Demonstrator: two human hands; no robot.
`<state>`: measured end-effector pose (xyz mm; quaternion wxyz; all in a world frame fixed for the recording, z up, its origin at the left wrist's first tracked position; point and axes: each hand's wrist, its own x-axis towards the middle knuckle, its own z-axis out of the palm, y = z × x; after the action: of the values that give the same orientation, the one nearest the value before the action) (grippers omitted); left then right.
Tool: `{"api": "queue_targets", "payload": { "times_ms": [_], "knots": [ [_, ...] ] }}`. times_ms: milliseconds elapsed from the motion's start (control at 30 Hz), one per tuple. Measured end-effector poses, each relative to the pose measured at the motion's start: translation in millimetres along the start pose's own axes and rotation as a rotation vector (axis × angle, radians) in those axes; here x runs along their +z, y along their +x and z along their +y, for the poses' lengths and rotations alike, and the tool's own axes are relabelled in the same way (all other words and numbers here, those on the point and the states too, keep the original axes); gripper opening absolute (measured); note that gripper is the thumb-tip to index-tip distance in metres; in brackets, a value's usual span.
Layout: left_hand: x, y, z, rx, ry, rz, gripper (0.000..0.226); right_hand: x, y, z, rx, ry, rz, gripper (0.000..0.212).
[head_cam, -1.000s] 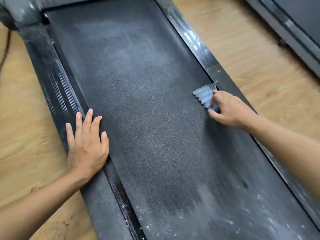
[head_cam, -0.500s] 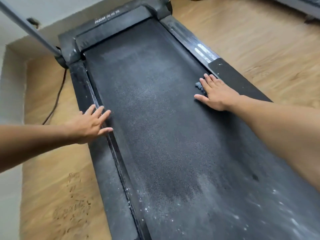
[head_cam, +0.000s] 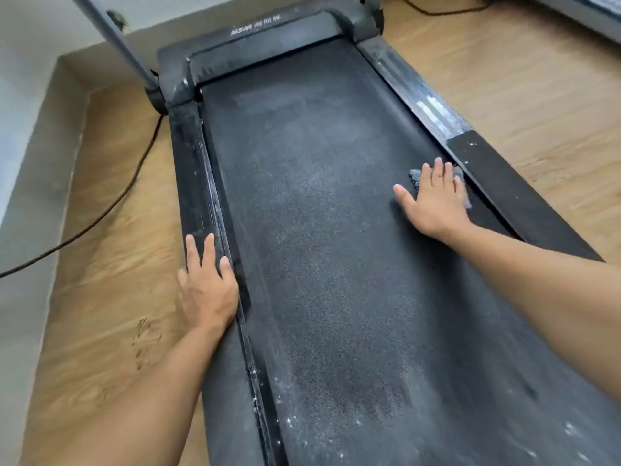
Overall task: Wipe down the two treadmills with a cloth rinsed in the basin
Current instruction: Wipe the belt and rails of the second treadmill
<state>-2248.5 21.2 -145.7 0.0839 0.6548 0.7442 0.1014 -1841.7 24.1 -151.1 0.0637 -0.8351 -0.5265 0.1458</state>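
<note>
My right hand (head_cam: 437, 200) lay flat on the cloth (head_cam: 415, 176), fingers straight and a little spread, pressing it onto the belt (head_cam: 302, 196) of the treadmill (head_cam: 228, 415). The cloth sat at the belt's right edge, just beside the right rail (head_cam: 504, 186), about midway along the deck. My palm hid most of it. A dark, bluish, crumpled corner showed at my fingertips on the left, and a paler edge peeked out on the right side of the hand. My left hand (head_cam: 208, 290) rested palm down on the left rail (head_cam: 191, 169), fingers straight and pointing toward the far end, holding nothing. The two hands were well apart, with the full width of the belt between them. The belt looked dusty grey at its far and near ends and darker through the middle, and white specks dotted the near end and the near part of the left rail. At the far end sat the hood (head_cam: 268, 31), with pale lettering too blurred to read, and a grey post (head_cam: 114, 38) rose from the far left corner. A black cable (head_cam: 111, 210) trailed across the wood floor (head_cam: 111, 314) on the left. The grey edge of the other treadmill (head_cam: 584, 15) showed at far right.
</note>
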Motion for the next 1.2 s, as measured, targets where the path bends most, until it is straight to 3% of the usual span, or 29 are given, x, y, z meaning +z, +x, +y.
{"api": "queue_targets", "payload": {
  "times_ms": [67,167,300,433,500,633,700,767,833,900,1067,1200],
  "knots": [
    [3,4,3,-0.036,-0.029,0.039,0.054,12,-5,-42,0.063,0.012,0.025,0.094],
    [5,1,-3,-0.031,-0.046,0.056,0.055,34,-18,-134,-0.054,0.009,0.013,0.089],
    [6,7,-15,-0.065,-0.107,0.070,0.055,69,-74,-250,-0.556,-0.005,-0.148,0.080],
    [9,10,-21,-0.026,-0.148,0.096,0.055,74,-99,-227,-0.830,-0.099,-0.173,0.081],
    [10,9,-20,-0.038,-0.137,0.086,0.055,56,-74,-174,-0.742,-0.109,-0.122,0.088],
    [11,7,-15,-0.035,-0.142,0.072,0.053,0,-14,-22,-0.197,-0.089,-0.024,0.098],
    [11,8,-10,-0.051,-0.148,0.074,0.053,-19,-9,30,-0.100,-0.113,-0.066,0.105],
    [10,7,-7,-0.050,-0.137,0.066,0.053,-17,-15,35,-0.034,-0.099,-0.070,0.110],
    [9,6,-6,-0.060,-0.112,0.079,0.054,-3,-27,-3,0.033,-0.065,-0.011,0.111],
    [10,5,-9,-0.063,-0.112,0.091,0.054,14,-51,-61,-0.082,-0.034,-0.023,0.108],
    [6,8,-18,-0.067,-0.250,0.104,0.049,71,-155,-211,-0.657,-0.006,-0.179,0.094],
    [2,10,-25,-0.086,-0.307,0.102,0.047,67,-150,-177,-0.756,-0.059,-0.174,0.092]
  ]
}}
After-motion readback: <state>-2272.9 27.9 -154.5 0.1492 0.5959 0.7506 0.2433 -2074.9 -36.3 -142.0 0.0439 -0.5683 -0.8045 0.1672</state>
